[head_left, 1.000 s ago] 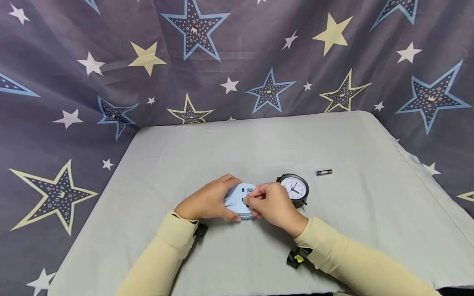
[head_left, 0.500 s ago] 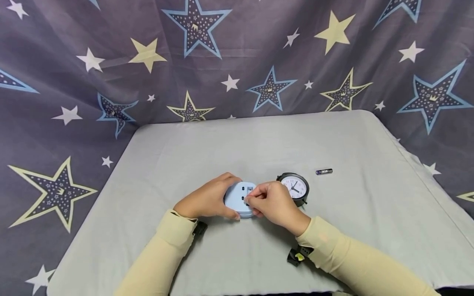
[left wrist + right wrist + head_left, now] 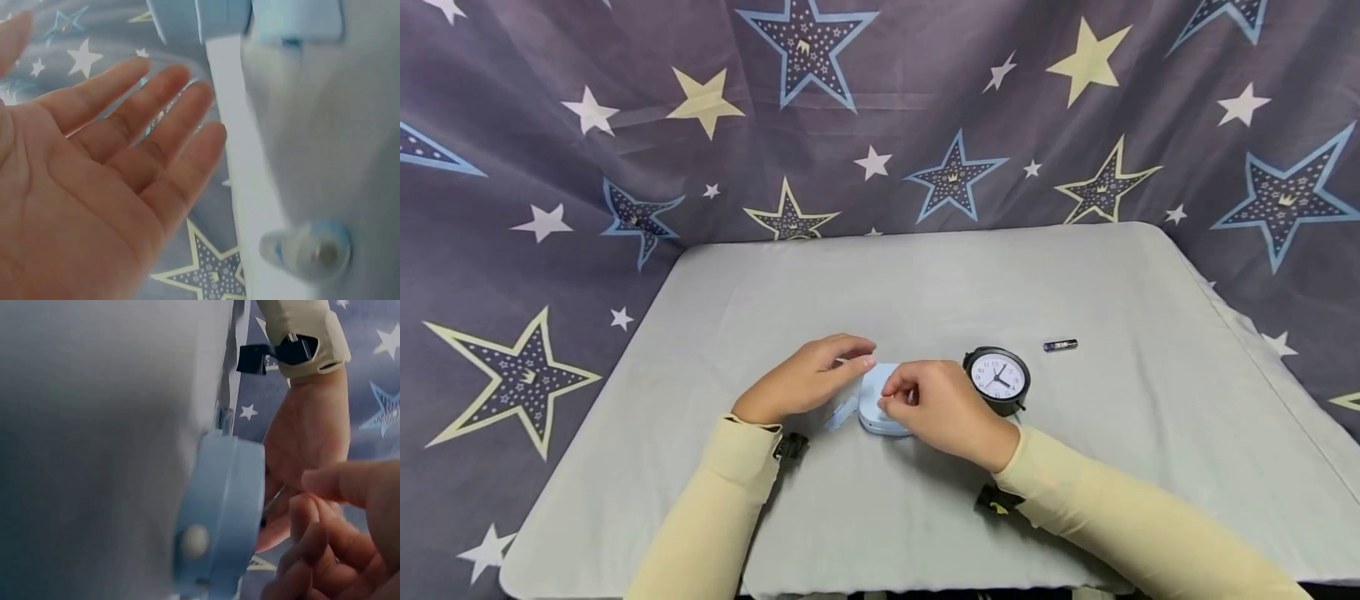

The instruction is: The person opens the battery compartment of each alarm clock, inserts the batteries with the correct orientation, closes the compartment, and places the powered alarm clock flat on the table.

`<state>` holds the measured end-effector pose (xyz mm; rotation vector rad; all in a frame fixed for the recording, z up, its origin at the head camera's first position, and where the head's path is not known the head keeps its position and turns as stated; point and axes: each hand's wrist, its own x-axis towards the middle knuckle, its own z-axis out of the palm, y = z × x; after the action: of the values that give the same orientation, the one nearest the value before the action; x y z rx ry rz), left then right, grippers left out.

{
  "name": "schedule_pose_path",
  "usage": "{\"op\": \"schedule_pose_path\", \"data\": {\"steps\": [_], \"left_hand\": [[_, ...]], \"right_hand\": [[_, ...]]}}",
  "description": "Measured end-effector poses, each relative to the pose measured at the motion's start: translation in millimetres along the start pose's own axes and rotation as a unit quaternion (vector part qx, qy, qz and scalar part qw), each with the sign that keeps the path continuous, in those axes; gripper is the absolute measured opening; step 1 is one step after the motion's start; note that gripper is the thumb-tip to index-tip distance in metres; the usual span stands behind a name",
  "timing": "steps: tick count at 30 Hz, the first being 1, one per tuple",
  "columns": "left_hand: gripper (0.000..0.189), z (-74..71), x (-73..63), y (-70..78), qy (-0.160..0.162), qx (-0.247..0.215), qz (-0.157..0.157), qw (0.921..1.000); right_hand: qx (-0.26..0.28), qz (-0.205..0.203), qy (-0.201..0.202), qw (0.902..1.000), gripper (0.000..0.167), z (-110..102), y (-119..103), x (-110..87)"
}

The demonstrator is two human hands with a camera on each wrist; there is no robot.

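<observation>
A light blue rounded clock lies on the table, largely covered by my right hand in the head view. That hand's thumb and index fingertips are pinched together just over the clock's back. In the right wrist view a thin shiny sliver shows by those fingertips; I cannot tell whether they hold it. My left hand is off the clock, hovering to its left with fingers extended, the palm facing the left wrist camera. Beneath it, a light blue flat piece shows at the clock's left side.
A black alarm clock with a white dial rests face up right beside my right hand. Farther right lies a single battery. The grey-covered table meets a star-patterned curtain at its back and sides.
My left hand has released the light blue clock and lifted to the left. The flat piece at the clock's left side has come into view. My right hand has shifted slightly left over the clock.
</observation>
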<state>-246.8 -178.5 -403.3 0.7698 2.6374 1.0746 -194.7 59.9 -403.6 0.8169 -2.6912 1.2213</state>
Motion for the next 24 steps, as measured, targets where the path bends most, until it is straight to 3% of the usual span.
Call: {"op": "schedule_pose_path", "data": {"steps": [4,8,15,24], "left_hand": [[0.040,-5.3,-0.2,-8.1,0.016,0.034,-0.008,0.9993],[0.034,-9.8,-1.1,-16.9,0.022,0.068,-0.034,0.9969],[0.031,-15.8,-3.0,-28.4,0.023,0.101,-0.064,0.9925],[0.026,-16.7,-2.5,-34.2,0.021,0.094,-0.064,0.9932]], "right_hand": [[-0.050,-0.081,-0.026,0.9951,0.006,8,-12,9.9],[-0.111,-0.127,-0.054,0.9841,0.012,20,-20,20.4],[-0.182,-0.126,-0.101,0.9701,0.019,39,-27,32.1],[-0.225,-0.130,-0.093,0.9611,0.020,51,-26,35.5]]}}
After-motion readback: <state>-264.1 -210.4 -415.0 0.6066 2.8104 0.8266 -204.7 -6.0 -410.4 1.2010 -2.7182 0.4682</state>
